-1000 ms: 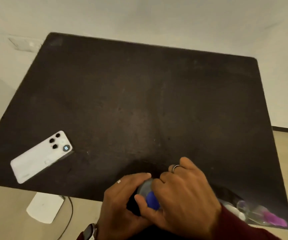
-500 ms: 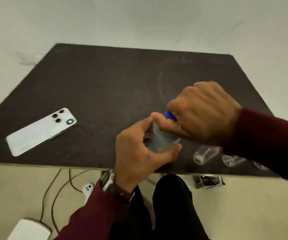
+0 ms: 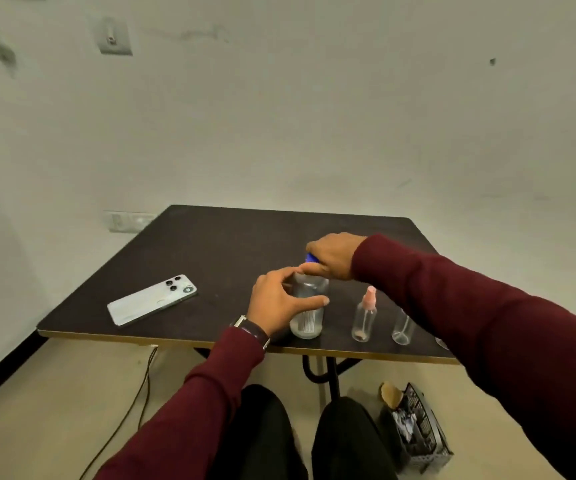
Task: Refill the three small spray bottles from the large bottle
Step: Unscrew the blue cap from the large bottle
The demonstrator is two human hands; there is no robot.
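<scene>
The large bottle (image 3: 309, 306) is clear and round, and it stands up straight near the front edge of the dark worktop (image 3: 231, 244). You can see right through it. It has a small label with tiny print low on its side, too small to read. Its cap (image 3: 312, 258) is bright blue, and only a bit of it shows. I cannot tell how much liquid is inside.

The left hand (image 3: 278, 304) wraps around the middle of the large bottle, with the thumb in front and the fingers curled round the back. The right hand (image 3: 335, 254) sits on top of the bottle and its fingers are curled over the blue cap, gripping it.

Just to the right of the large bottle stands a small spray bottle (image 3: 364, 315). It is clear with a pink sprayer top, and it looks nearly empty, with a little brown spot at the bottom. Next to that one is a second small bottle (image 3: 402, 327), also clear, with a thin tube inside; its top is hidden behind the right sleeve. It looks empty too. A bit of a third clear thing (image 3: 441, 342) peeks out under the sleeve at the worktop's edge.

A white phone (image 3: 151, 299) lies face down on the left part of the worktop, well apart from the bottles. On the floor to the right sits a black basket (image 3: 418, 434) with crumpled stuff in it.
</scene>
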